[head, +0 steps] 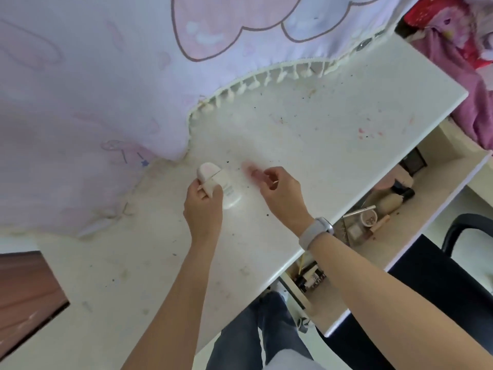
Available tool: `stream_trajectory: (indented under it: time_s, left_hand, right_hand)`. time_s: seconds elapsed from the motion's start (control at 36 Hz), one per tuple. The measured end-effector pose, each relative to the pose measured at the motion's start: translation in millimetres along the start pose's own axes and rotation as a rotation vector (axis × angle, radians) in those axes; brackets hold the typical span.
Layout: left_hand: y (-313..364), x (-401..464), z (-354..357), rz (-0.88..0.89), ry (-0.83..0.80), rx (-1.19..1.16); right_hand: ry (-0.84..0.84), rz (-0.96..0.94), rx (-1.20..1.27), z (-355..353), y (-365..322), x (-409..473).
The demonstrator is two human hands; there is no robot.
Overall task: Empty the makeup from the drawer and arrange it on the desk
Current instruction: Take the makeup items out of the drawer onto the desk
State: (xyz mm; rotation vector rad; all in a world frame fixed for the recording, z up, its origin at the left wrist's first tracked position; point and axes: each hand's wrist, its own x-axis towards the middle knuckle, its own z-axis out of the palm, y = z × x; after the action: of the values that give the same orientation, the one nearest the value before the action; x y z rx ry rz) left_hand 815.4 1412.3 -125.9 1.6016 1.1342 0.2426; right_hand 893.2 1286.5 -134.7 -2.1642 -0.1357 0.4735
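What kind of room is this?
Probably a bedroom dressing corner: a white desk with an open drawer of makeup, a pink cartoon cloth draped behind, and bedding-like fabric beside it.

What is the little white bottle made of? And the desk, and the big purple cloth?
The white bottle under the left hand looks like smooth plastic with a soft sheen. The desk seems a hard, white glossy board, speckled with stains; what lies under the coating can't be told. The purple cloth looks like thin woven fabric: it folds softly and has a tassel fringe.
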Motion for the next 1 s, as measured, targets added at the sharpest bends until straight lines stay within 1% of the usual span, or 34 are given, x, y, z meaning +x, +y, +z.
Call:
stream_trajectory:
  time_s: [0.11,0.31,0.36,0.47,0.56,0.61,0.67,0.75,0.81,0.86,0.92,1.0]
  left_hand:
    - [12.6,24.2,1.3,0.091,0.020,0.067]
    - [13.4,36.9,9.6,0.102,0.039,0.144]
    - [12.1,30.0,11.4,0.104,0.045,0.184]
    - [5.3,3.5,14.0,0.173,0.084,0.338]
    - [-3.0,-31.0,20.3,0.255,0.064,0.397]
    - [-10.6,-58.6,26.6,0.323,-0.006,0.401]
    - [-18.9,-86.8,34.6,0.424,-0.111,0.427]
    - [-33.2,-125.4,50.0,0.569,-0.308,0.415]
    - [-43.5,-145.5,62.2,0.618,-0.436,0.385]
    - [-56.4,-159.8,75.8,0.608,-0.544,0.394]
    - [-72.0,-169.1,90.0,0.549,-0.629,0.451]
    - [-97.5,-170.0,105.9,0.425,-0.676,0.613]
  right_hand:
    - [-0.022,-0.060,-0.083,25.5,-22.2,28.3]
    - [-0.090,-0.116,-0.108,30.3,-37.8,40.4]
    - [-0.091,-0.154,-0.119,21.0,-31.9,31.4]
    - [0.004,-0.221,-0.035,-13.1,-2.8,-5.2]
    - [0.065,-0.160,0.035,-47.8,35.2,-41.3]
    - [0.106,-0.071,0.035,-71.0,64.8,-63.7]
    - [0.120,0.024,-0.008,-91.4,94.8,-80.1]
    - [0.058,0.137,-0.170,-113.1,134.1,-91.3]
    - [0.002,0.223,-0.253,-122.0,155.6,-90.3]
    - [-0.055,0.289,-0.345,-125.3,171.4,-82.4]
    - [-0.092,0.332,-0.425,-123.4,179.4,-70.4]
    - [-0.127,0.329,-0.496,-111.4,180.0,-50.1]
